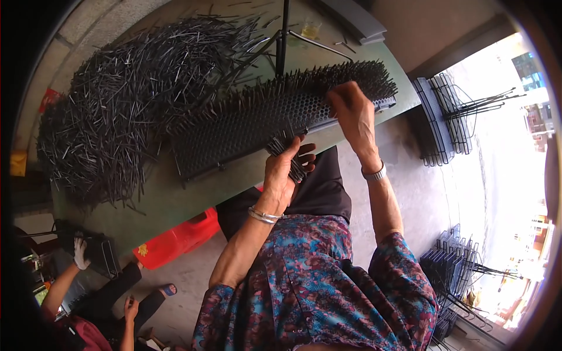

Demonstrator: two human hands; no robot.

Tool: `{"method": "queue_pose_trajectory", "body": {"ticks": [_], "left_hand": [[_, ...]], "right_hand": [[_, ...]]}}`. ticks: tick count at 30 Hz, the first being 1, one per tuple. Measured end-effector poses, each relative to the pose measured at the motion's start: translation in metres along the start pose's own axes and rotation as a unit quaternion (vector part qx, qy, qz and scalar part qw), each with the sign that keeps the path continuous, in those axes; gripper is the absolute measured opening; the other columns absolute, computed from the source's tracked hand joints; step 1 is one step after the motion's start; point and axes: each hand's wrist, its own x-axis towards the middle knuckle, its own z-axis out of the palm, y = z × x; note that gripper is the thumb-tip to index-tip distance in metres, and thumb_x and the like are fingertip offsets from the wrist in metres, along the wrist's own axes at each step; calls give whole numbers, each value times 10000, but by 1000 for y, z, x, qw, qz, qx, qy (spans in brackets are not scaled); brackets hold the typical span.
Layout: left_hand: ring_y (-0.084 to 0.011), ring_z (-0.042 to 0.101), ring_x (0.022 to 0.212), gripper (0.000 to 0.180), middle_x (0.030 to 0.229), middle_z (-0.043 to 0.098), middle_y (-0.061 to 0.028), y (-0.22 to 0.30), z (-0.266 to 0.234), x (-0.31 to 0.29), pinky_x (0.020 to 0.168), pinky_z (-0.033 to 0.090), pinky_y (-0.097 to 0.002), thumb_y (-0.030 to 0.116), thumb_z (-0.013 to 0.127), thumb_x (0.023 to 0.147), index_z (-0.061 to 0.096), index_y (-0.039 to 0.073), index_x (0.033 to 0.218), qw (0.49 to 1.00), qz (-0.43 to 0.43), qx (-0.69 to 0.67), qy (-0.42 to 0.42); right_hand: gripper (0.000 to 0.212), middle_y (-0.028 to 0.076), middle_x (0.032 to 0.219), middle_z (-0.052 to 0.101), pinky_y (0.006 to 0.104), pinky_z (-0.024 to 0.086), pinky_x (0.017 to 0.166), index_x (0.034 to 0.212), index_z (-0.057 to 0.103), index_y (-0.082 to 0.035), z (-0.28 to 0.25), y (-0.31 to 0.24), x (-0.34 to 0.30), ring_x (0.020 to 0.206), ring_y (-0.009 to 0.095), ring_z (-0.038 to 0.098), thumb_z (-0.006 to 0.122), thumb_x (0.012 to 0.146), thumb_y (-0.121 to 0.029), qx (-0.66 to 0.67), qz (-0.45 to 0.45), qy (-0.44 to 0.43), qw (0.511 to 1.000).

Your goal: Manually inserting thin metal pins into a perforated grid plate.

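A bundle of thin black strips [297,168] lies in my left hand [280,175], its fingers curled round them in front of the near edge of a long black perforated panel [234,140]. Over the right part of that panel, my right hand [356,117] is closed with its fingertips bent down toward the holes; whatever they pinch is hidden. Many strips stand upright [328,79] in the panel's far rows, while its nearer holes show bare. To the left, a big loose heap of black strips [134,93] spreads over the green table [158,213].
A black stand [283,41] rises behind the panel, near a glass [311,29]. A red stool [178,237] is below the table's near edge. Black racks [433,120] stand on the right. At lower left another person's gloved hand [81,251] touches a dark panel.
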Motion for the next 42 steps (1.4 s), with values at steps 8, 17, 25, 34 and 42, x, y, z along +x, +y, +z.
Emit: {"method": "queue_pose_trajectory", "body": {"ticks": [8,17,25,34,42], "left_hand": [[-111,554,588,316,834,684,-108,-3,0,3,544,496,-283,279,646,932,634,17,1110,999,7,31,-5],[-103,544,565,272,731,636,-71,-4,0,3,503,470,-263,246,663,921,640,11,1055,999,16,27,-12],[-128,594,591,231,812,682,-118,-2,5,-1,488,478,-255,189,671,905,658,10,1051,1000,15,22,-16],[-117,562,593,297,744,608,-43,-5,-5,-1,516,480,-266,229,677,908,655,-14,1077,1000,16,-10,-15],[-106,532,583,330,724,586,-32,1,-3,-4,521,460,-267,257,666,918,649,-27,1086,999,27,10,-28]], "right_hand": [[120,137,767,648,335,486,584,984,594,-33,14,34,36,638,236,641,623,916,-127,-166,-185,153,957],[105,142,784,647,334,481,591,957,607,-30,16,31,31,648,252,635,625,909,-122,-169,-163,123,964],[90,132,730,628,327,468,573,935,624,-29,13,27,35,607,241,610,633,895,-109,-145,-169,111,969],[101,127,781,629,345,486,614,950,661,-68,19,31,27,678,267,629,642,885,-143,-220,-175,85,956],[174,119,811,641,335,483,629,1002,713,-87,17,27,24,708,258,630,664,875,-194,-221,-158,26,962]]}}
